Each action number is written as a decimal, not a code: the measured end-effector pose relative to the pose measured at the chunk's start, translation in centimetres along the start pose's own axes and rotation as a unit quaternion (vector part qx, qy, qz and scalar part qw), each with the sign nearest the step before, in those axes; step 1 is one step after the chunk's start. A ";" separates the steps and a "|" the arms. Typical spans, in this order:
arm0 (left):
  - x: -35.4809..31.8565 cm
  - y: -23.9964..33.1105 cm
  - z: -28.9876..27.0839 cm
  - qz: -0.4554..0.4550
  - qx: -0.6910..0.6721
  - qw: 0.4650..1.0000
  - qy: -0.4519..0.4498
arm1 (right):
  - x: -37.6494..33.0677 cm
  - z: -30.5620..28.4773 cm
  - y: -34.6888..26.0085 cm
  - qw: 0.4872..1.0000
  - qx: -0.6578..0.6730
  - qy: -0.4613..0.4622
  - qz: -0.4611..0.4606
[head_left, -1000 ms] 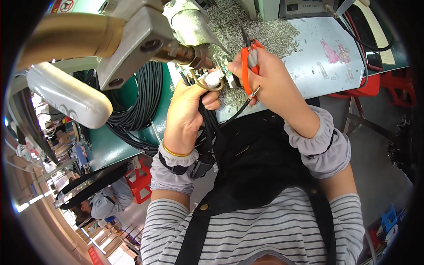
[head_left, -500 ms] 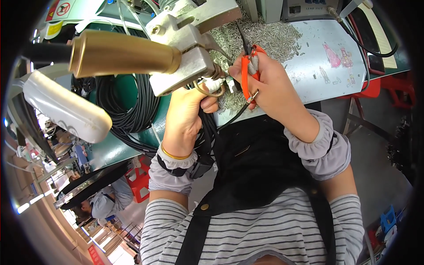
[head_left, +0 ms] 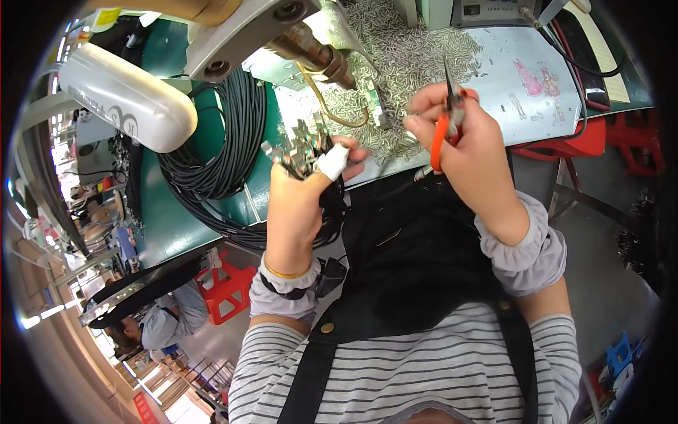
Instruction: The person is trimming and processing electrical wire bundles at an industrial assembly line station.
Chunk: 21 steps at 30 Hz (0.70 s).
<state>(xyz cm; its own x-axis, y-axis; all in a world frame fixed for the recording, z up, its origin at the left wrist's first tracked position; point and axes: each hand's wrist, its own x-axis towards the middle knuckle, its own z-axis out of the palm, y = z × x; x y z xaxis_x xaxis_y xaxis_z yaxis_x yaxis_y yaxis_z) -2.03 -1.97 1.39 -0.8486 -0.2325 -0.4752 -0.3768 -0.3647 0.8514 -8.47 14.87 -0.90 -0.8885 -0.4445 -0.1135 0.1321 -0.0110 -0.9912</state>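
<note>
My left hand (head_left: 295, 208) is closed around a bunch of black cables whose metal connector ends (head_left: 305, 145) stick up past the thumb. A white wrap (head_left: 332, 162) covers that thumb. To its right, my right hand (head_left: 470, 145) grips pliers (head_left: 439, 141) with orange handles, their dark pointed jaws directed away from me. A cable end with a light tip (head_left: 422, 172) shows just below the right hand; whether the fingers hold it is hidden. Between and beyond the hands, a small green-and-white part (head_left: 374, 102) sits below the metal tip of a clamped soldering iron (head_left: 332, 67).
Many small metal pins (head_left: 417, 53) cover the far part of the light work sheet (head_left: 494, 92). Coiled black cable (head_left: 226, 152) lies on the green table at left. A white lamp head (head_left: 127, 99) hangs at upper left. Red stools (head_left: 226, 286) stand beside the table.
My hands have moved apart, away from the iron's tip. The left hand has turned, bringing the connector ends into view. The iron and its clamp now appear further up in the view.
</note>
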 end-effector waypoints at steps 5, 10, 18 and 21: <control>-2.0 -1.8 0.1 0.085 0.147 0.984 -0.052 | -1.2 0.6 0.1 0.974 -0.151 -0.030 -0.165; -2.1 -1.6 0.1 0.021 0.014 0.998 -0.065 | -1.4 1.3 1.1 0.995 -0.008 -0.023 -0.099; -3.1 -2.1 1.3 0.173 0.239 0.956 -0.002 | -1.7 0.8 -0.6 0.993 0.045 -0.058 0.092; -2.5 -1.9 0.6 0.369 0.396 0.838 -0.066 | -1.5 0.5 -0.3 0.972 0.109 -0.118 0.171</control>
<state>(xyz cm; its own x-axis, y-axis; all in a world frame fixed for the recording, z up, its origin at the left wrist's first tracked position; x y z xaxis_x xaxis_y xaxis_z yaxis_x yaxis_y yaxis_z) 0.57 -0.21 1.11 -0.9733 -0.0112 0.2293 0.1838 0.5601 0.8077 -6.97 15.06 -0.37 -0.6541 -0.6482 -0.3898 0.5151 -0.0045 -0.8571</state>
